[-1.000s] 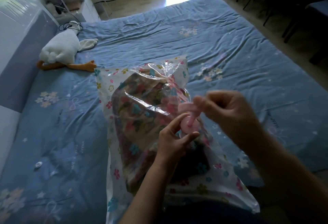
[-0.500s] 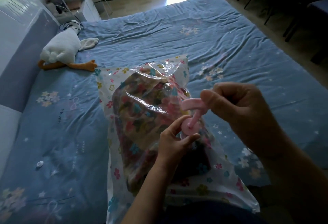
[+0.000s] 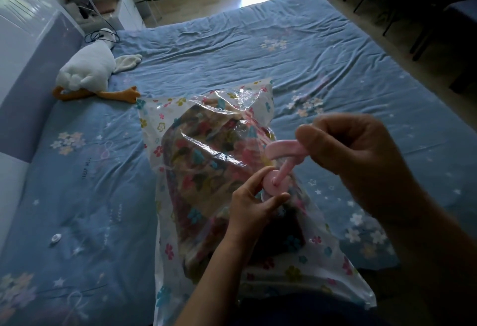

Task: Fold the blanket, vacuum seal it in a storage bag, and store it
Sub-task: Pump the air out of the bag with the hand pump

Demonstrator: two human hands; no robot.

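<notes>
I see left hand (image 3: 251, 204) pinching base of pink plastic pump (image 3: 278, 171) on clear flowered bag (image 3: 178, 124); right hand (image 3: 356, 150) grips its handle.

1. The storage bag (image 3: 154, 129) lies at the bed's (image 3: 258, 49) near edge, with the blanket (image 3: 206, 176) inside it.
2. The pump (image 3: 282, 168) stands on the storage bag, left hand (image 3: 247, 207) at its base, right hand (image 3: 356, 150) on its handle.
3. A plush goose (image 3: 87, 67) lies by the left edge (toward the far-left corner).
4. A small cap (image 3: 55, 238) lies left of the storage bag.

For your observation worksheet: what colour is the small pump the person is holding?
The small pump is pink; head view shows it best.
</notes>
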